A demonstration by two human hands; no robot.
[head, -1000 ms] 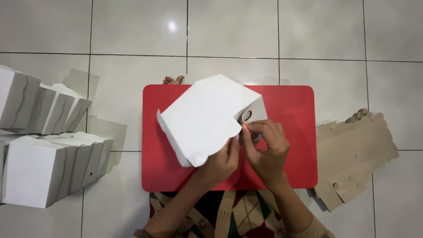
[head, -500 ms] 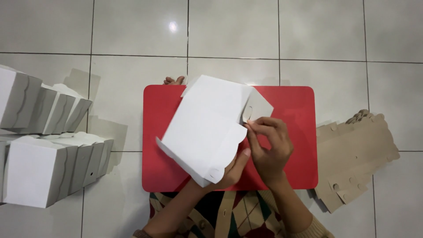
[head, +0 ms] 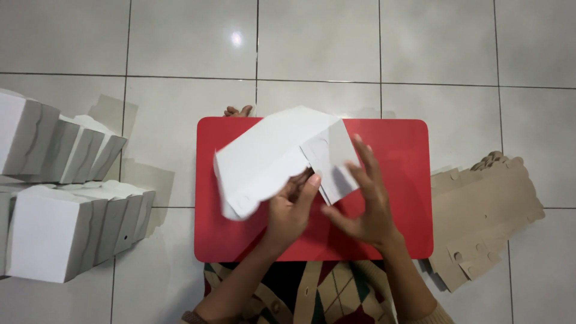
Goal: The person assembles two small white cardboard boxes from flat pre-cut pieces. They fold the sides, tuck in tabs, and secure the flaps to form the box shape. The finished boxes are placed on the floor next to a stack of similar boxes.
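bright, even overhead light | glare on floor tiles (head: 236,39) (small) | box (head: 270,159) motion-blurred

White carton (head: 270,159) smeared with motion blur along its near-left corner, and the left hand (head: 291,210) has its fingertips tucked out of sight behind it. Finished boxes (head: 66,198) run off the left edge, count unclear. A foot (head: 238,111) only peeks out past the red table (head: 408,180).
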